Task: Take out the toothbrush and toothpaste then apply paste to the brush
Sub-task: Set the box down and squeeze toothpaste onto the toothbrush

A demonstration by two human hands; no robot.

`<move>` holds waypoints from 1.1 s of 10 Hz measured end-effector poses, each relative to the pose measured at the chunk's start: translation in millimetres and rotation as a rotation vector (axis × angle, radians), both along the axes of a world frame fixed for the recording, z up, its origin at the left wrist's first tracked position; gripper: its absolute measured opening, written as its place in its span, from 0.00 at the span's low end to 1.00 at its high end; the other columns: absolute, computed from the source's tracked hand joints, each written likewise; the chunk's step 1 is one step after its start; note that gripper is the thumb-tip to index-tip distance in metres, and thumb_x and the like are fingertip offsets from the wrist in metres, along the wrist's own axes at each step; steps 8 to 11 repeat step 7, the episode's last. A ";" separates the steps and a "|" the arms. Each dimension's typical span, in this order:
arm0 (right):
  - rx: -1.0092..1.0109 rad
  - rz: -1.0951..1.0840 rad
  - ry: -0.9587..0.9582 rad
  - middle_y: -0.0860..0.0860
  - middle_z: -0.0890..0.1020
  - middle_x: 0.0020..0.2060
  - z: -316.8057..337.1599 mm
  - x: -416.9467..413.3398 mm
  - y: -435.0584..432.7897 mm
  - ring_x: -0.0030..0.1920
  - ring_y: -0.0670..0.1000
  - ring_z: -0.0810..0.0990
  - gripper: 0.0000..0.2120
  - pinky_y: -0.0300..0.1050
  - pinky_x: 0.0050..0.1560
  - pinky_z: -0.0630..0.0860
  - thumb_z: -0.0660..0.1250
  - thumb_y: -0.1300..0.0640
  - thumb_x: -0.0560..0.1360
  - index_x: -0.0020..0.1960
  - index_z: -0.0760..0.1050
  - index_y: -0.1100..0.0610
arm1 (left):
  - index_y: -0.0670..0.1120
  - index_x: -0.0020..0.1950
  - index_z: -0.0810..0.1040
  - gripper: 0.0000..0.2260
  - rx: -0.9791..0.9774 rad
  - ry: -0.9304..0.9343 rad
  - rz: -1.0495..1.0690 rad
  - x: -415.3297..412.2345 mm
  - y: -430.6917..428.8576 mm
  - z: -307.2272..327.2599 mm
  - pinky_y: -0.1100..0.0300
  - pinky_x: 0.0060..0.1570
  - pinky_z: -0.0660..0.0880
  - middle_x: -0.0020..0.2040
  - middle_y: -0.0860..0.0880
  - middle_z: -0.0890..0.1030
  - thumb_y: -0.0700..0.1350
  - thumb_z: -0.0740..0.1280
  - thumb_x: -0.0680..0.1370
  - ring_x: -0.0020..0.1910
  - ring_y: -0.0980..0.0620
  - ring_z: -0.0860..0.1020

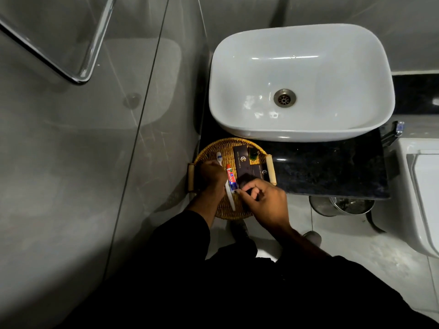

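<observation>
A round wicker tray (213, 148) sits on the black counter's left end. A white toothbrush (229, 194) lies along the tray, its bristle head (219, 157) pointing away from me. My left hand (212, 175) is closed around the brush's middle. Just right of it lies a small red and blue toothpaste tube (231, 178). My right hand (263, 200) pinches the tube's near end between thumb and fingers, with the other fingers curled over a dark box.
Dark boxes (241, 162) and a small green bottle (253, 153) share the tray. A white basin (301, 81) stands behind it on the counter (332, 169). A glass shower panel (133, 138) rises at left; a toilet (425, 186) and metal bin (351, 205) are at right.
</observation>
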State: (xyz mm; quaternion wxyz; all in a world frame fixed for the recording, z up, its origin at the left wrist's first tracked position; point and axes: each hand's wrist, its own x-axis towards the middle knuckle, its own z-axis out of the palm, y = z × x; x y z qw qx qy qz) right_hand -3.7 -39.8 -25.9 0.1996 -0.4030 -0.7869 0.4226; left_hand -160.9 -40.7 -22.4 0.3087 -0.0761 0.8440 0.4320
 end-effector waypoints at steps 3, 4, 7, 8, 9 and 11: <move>-0.026 0.094 -0.088 0.39 0.80 0.36 2.2 66.3 -2.6 0.41 0.39 0.79 0.06 0.25 0.36 0.67 0.72 0.44 0.75 0.44 0.76 0.42 | 0.43 0.55 0.80 0.09 -0.071 0.106 -0.093 4.4 -9.2 -7.2 0.57 0.50 0.77 0.60 0.42 0.81 0.39 0.60 0.82 0.58 0.44 0.81; -0.060 0.129 -0.049 0.43 0.80 0.32 3.4 84.1 -0.9 0.35 0.43 0.80 0.10 0.36 0.32 0.75 0.68 0.36 0.73 0.43 0.78 0.42 | 0.44 0.61 0.78 0.11 -0.098 0.137 -0.179 10.2 -19.6 -13.9 0.62 0.48 0.77 0.63 0.44 0.79 0.40 0.64 0.80 0.57 0.48 0.79; -0.189 0.196 -0.150 0.40 0.80 0.33 22.7 106.8 42.6 0.33 0.44 0.78 0.08 0.37 0.32 0.76 0.71 0.37 0.70 0.45 0.77 0.37 | 0.47 0.62 0.78 0.14 -0.385 0.472 -0.489 29.4 -36.0 -14.1 0.52 0.58 0.75 0.62 0.46 0.77 0.48 0.67 0.78 0.61 0.46 0.77; -0.189 0.196 -0.150 0.40 0.80 0.33 22.7 106.8 42.6 0.33 0.44 0.78 0.08 0.37 0.32 0.76 0.71 0.37 0.70 0.45 0.77 0.37 | 0.47 0.62 0.78 0.14 -0.385 0.472 -0.489 29.4 -36.0 -14.1 0.52 0.58 0.75 0.62 0.46 0.77 0.48 0.67 0.78 0.61 0.46 0.77; -0.189 0.196 -0.150 0.40 0.80 0.33 22.7 106.8 42.6 0.33 0.44 0.78 0.08 0.37 0.32 0.76 0.71 0.37 0.70 0.45 0.77 0.37 | 0.47 0.62 0.78 0.14 -0.385 0.472 -0.489 29.4 -36.0 -14.1 0.52 0.58 0.75 0.62 0.46 0.77 0.48 0.67 0.78 0.61 0.46 0.77; -0.189 0.196 -0.150 0.40 0.80 0.33 22.7 106.8 42.6 0.33 0.44 0.78 0.08 0.37 0.32 0.76 0.71 0.37 0.70 0.45 0.77 0.37 | 0.47 0.62 0.78 0.14 -0.385 0.472 -0.489 29.4 -36.0 -14.1 0.52 0.58 0.75 0.62 0.46 0.77 0.48 0.67 0.78 0.61 0.46 0.77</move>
